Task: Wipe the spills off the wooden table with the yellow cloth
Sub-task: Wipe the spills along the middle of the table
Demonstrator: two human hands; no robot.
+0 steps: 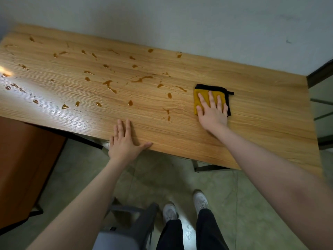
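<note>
Wooden table fills most of the view, long side running left to right, far edge against a pale wall. Greenish tiled floor below the near edge. Reddish-brown cabinet sits at the left, partly under the table's near-left corner. Grey chair stands on the floor near the person, just left of their legs in dark trousers and light shoes. Amber spills are scattered over the left and middle of the tabletop as drops and short streaks; the right part of the top looks dry. Glare patch at the far left hides some of the wet area. Left hand lies flat on the table's near edge, fingers straight and together, thumb spread out to the right along the edge, holding nothing. Right hand presses flat on the yellow cloth, fingers straight and slightly spread, not curled round it. Cloth is folded to a small square with a black border and a black loop sticking out at its far-right corner; it lies on the right half of the table, just right of the nearest spill streaks, not touching them.
</note>
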